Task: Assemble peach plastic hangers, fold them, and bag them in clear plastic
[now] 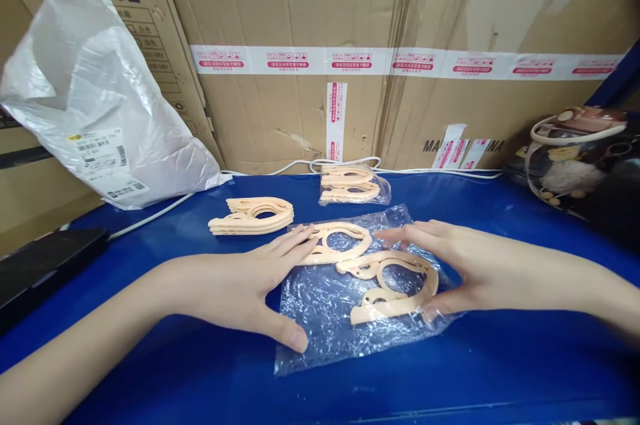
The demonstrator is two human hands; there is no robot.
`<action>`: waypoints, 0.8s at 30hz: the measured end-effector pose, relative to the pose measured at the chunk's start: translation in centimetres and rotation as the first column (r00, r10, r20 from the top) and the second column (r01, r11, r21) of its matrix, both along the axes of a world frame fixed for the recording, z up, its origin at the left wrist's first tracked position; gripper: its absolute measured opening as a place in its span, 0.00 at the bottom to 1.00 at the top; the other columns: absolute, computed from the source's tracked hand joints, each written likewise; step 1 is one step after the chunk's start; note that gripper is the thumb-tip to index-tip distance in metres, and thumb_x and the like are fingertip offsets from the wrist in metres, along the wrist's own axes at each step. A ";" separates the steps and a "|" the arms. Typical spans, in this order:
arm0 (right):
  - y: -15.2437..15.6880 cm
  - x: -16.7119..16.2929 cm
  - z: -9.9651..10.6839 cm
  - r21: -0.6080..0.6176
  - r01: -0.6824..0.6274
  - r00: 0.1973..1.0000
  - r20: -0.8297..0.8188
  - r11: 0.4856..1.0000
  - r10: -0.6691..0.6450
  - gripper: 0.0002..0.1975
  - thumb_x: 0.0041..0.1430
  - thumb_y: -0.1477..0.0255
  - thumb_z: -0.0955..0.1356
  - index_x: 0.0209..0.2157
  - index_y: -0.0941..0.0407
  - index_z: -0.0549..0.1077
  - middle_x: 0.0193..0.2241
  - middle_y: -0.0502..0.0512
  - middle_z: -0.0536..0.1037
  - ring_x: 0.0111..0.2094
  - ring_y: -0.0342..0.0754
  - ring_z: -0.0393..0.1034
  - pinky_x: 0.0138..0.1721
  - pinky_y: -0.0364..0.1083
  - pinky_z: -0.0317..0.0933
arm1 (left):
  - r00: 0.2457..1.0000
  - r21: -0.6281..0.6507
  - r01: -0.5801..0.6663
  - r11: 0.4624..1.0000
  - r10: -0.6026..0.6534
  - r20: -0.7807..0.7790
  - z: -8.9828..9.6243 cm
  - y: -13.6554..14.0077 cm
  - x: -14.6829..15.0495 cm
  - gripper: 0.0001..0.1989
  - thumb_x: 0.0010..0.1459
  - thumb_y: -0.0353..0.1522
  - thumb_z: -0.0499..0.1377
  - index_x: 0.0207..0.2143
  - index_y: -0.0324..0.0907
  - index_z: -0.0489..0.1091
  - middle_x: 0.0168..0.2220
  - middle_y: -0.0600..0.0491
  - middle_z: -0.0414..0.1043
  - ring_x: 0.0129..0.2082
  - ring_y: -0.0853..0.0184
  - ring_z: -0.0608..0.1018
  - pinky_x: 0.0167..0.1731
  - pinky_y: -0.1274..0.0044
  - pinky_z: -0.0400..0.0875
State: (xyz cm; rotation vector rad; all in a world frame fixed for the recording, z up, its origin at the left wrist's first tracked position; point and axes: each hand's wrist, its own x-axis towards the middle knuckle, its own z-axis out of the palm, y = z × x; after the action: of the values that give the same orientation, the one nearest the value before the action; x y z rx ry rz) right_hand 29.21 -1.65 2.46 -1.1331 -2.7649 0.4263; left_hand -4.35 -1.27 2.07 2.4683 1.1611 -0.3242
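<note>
Beige plastic folding hangers [400, 310] lie inside a clear plastic bag [330, 332] spread flat in front of me. My left hand [250, 285] rests over the bag's left side, fingers out and thumb spread, its fingertips on the upper hanger. On the right, my right hand [455, 262] arches with fingers and thumb apart, its thumb at the curved end of the lower hanger. Neither hand grips anything. Beyond my left hand sits a loose stack of folded hangers [253, 217]. Farther back lies another bagged set of hangers [350, 185].
The blue tabletop [210, 372] backs onto large taped cardboard boxes [290, 5]. A white mailing bag [110, 105] leans at the left, above a black flat device [45, 272]. A white cable [425, 172] runs along the back. A clear container [570, 158] stands at right.
</note>
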 end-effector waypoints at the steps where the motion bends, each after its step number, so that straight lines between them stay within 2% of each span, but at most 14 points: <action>1: 0.2 0.3 0.0 -0.004 0.010 1.000 -0.008 1.000 -0.010 0.43 0.49 0.56 0.73 0.65 0.45 0.56 0.56 0.56 0.70 0.54 0.61 0.67 0.50 0.53 0.65 | 1.000 -0.007 -0.012 1.000 0.012 -0.007 0.1 -0.1 0.1 0.59 0.48 0.62 0.55 0.68 0.43 0.28 0.69 0.44 0.23 0.68 0.48 0.38 0.63 0.59 0.50; 3: 0.6 1.0 0.0 -0.036 0.045 0.999 -0.005 0.998 -0.046 0.43 0.48 0.57 0.74 0.64 0.46 0.56 0.54 0.56 0.72 0.51 0.60 0.69 0.46 0.50 0.66 | 0.999 -0.015 -0.027 1.000 0.027 -0.021 0.1 -0.3 0.4 0.59 0.48 0.62 0.55 0.68 0.43 0.27 0.69 0.44 0.21 0.67 0.48 0.36 0.63 0.59 0.49; 5: 0.8 1.0 0.1 -0.104 0.073 0.997 0.013 0.992 -0.072 0.41 0.50 0.58 0.73 0.64 0.47 0.58 0.47 0.55 0.76 0.45 0.56 0.72 0.42 0.48 0.67 | 0.999 -0.021 -0.036 0.999 0.035 -0.030 0.1 -0.5 0.5 0.60 0.47 0.63 0.54 0.67 0.42 0.26 0.68 0.45 0.20 0.67 0.48 0.34 0.63 0.59 0.48; 9: 0.3 -0.9 -0.1 -0.217 0.069 0.996 -0.036 0.974 -0.079 0.35 0.54 0.57 0.70 0.62 0.48 0.59 0.36 0.51 0.77 0.35 0.49 0.72 0.36 0.45 0.65 | 0.999 -0.025 -0.042 0.999 0.041 -0.022 -0.1 -0.7 0.5 0.60 0.47 0.63 0.53 0.68 0.43 0.26 0.68 0.48 0.18 0.67 0.49 0.33 0.64 0.59 0.46; 12: 0.0 -1.9 -0.3 -0.289 0.017 0.992 -0.111 0.957 -0.051 0.35 0.55 0.58 0.70 0.62 0.49 0.59 0.35 0.50 0.76 0.34 0.48 0.71 0.35 0.44 0.64 | 0.999 -0.029 -0.038 0.999 0.038 -0.022 -0.1 -0.6 0.5 0.60 0.47 0.64 0.53 0.68 0.43 0.26 0.68 0.49 0.18 0.68 0.50 0.32 0.64 0.59 0.45; 16: 0.3 -1.7 -0.6 -0.400 -0.093 0.974 -0.225 0.912 0.001 0.33 0.59 0.62 0.69 0.63 0.50 0.56 0.35 0.50 0.76 0.35 0.45 0.71 0.39 0.44 0.65 | 0.999 -0.046 -0.045 0.998 0.044 -0.027 -0.1 -0.6 0.7 0.62 0.45 0.64 0.54 0.67 0.41 0.26 0.68 0.46 0.17 0.67 0.49 0.32 0.64 0.59 0.45; 21: 0.8 -1.8 -1.4 -0.411 -0.145 0.957 -0.290 0.900 0.022 0.32 0.60 0.62 0.68 0.63 0.50 0.57 0.32 0.48 0.75 0.33 0.44 0.71 0.38 0.44 0.64 | 0.999 -0.017 -0.046 0.999 0.046 -0.015 -0.2 -0.8 0.9 0.61 0.47 0.64 0.53 0.67 0.40 0.26 0.68 0.44 0.19 0.67 0.48 0.34 0.63 0.57 0.48; 24: 1.0 -2.3 -2.2 -0.380 -0.150 0.950 -0.311 0.913 0.027 0.33 0.59 0.61 0.69 0.63 0.50 0.57 0.29 0.46 0.73 0.31 0.43 0.70 0.35 0.43 0.63 | 0.999 0.000 -0.032 0.999 0.032 -0.006 -0.3 -0.8 0.7 0.61 0.47 0.63 0.53 0.67 0.40 0.25 0.68 0.44 0.19 0.67 0.48 0.34 0.63 0.58 0.48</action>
State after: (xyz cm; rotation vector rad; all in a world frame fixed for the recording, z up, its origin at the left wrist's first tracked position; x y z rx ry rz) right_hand 26.94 -0.67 0.30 -0.9124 -2.5277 1.1191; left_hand -3.61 -2.06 1.76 2.4475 1.2020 -0.3226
